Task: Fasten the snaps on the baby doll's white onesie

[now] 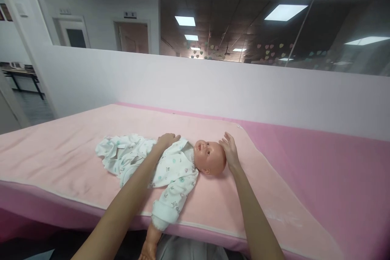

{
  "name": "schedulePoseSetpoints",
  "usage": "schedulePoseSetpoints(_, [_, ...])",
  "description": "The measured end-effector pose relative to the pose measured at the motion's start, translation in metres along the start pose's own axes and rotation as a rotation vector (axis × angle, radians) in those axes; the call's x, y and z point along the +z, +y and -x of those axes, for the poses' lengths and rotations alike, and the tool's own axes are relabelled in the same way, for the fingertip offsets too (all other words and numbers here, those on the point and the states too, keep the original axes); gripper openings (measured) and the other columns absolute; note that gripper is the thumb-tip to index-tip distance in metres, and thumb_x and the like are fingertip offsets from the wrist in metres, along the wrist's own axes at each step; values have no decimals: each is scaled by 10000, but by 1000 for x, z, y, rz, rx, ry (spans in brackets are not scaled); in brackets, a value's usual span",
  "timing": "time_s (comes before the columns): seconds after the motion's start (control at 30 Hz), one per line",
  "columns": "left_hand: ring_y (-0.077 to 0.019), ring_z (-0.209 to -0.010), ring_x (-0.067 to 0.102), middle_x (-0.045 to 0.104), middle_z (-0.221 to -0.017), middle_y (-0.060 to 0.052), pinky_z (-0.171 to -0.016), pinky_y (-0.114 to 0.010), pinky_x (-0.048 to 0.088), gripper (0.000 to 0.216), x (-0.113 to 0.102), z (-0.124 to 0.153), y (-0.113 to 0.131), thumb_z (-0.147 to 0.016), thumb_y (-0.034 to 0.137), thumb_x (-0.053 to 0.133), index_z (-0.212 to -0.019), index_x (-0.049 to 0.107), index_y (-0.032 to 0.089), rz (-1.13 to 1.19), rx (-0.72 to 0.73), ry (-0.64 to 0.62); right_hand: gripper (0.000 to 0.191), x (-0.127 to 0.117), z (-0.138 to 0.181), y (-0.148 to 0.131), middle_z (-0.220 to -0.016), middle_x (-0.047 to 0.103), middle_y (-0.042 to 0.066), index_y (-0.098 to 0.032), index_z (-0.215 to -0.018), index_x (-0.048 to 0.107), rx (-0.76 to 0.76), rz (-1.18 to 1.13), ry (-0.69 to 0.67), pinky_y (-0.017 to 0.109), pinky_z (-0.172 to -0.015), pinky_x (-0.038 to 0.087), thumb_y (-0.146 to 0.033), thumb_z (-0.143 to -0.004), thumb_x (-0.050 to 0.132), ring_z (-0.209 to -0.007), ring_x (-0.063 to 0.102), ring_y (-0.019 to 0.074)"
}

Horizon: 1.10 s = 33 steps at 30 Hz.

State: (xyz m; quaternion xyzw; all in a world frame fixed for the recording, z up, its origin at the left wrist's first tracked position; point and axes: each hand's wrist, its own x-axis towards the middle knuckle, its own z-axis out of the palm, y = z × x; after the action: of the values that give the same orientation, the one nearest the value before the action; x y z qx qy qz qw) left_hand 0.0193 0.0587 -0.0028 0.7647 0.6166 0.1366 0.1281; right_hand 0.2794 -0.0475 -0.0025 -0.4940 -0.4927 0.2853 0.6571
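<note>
A baby doll (210, 157) in a white printed sleepsuit (170, 170) lies on its back on a light pink blanket (76, 150), head to the right. One doll arm (150, 243) hangs over the near edge. My left hand (167, 139) rests flat on the doll's far shoulder, fingers stretched out. My right hand (230, 151) touches the top of the doll's head with fingers spread, holding nothing.
The blanket covers a darker pink mattress (319, 170) that runs off to the right. A white partition wall (213, 85) stands right behind it, with glass above. A doorway and a dark table (22, 77) lie at the far left.
</note>
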Motion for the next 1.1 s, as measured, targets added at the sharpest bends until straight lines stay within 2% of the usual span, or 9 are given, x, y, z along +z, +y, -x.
schedulePoseSetpoints(0.1, [-269,-915,591,664,-976,-124,-799,-354,403,634,-1,3,1,-771,614,210,-879,649,169,-15,5,-50,581,-2,0,0,-1344,400,11,-283,-1223,463,8,-31,-19,349,-990,332,-444,-679,585,-1229,368,216])
schedulePoseSetpoints(0.2, [-280,-840,611,676,-900,-157,-797,-383,399,688,-3,6,2,-764,637,196,-808,663,135,-32,-6,-86,451,1,3,-1,-1173,573,30,-218,-1026,632,61,-43,-223,358,-985,336,-495,-673,590,-1142,464,237])
schedulePoseSetpoints(0.27, [-287,-842,611,675,-899,-170,-813,-400,392,702,-4,7,3,-764,642,188,-793,665,128,-39,-4,-96,420,3,5,-2,-1071,631,38,-189,-924,674,90,-53,-296,362,-969,354,-516,-677,579,-1074,516,240])
schedulePoseSetpoints(0.4, [-303,-981,566,646,-1026,-156,-870,-430,359,679,-8,12,4,-770,634,189,-895,654,154,-40,6,-80,418,4,4,-1,-1123,606,29,-206,-947,665,76,-61,-180,355,-990,338,-507,-666,596,-1101,500,226])
schedulePoseSetpoints(0.5, [-297,-992,560,649,-1018,-146,-889,-450,339,668,-9,14,5,-780,620,181,-913,648,161,-43,9,-59,440,4,1,2,-1187,564,7,-231,-1007,640,38,-78,-59,335,-1012,315,-489,-652,617,-1149,460,210])
schedulePoseSetpoints(0.7, [-279,-895,592,669,-915,-146,-858,-440,359,675,-9,16,7,-795,598,152,-803,650,142,-63,11,-38,402,4,1,3,-951,672,44,-163,-819,693,141,-71,-161,346,-860,440,-509,-626,623,-976,568,261])
schedulePoseSetpoints(0.83, [-262,-865,597,669,-917,-134,-864,-434,354,652,-8,16,7,-802,582,156,-818,641,147,-72,16,-27,376,2,-1,4,-1047,641,28,-197,-894,678,83,-99,-92,324,-914,406,-466,-635,634,-1056,528,233])
schedulePoseSetpoints(0.93, [-266,-867,596,670,-914,-134,-856,-431,357,645,-8,17,7,-805,571,154,-808,643,150,-79,15,-26,385,1,-3,7,-1070,631,19,-216,-934,660,95,-154,-40,317,-914,405,-454,-632,639,-1063,526,216])
schedulePoseSetpoints(1.1, [-275,-884,590,666,-919,-150,-822,-411,377,650,-9,18,8,-807,565,151,-810,646,143,-86,30,-28,334,1,-2,7,-939,673,37,-172,-773,687,127,-72,-128,333,-857,436,-468,-627,631,-972,566,244])
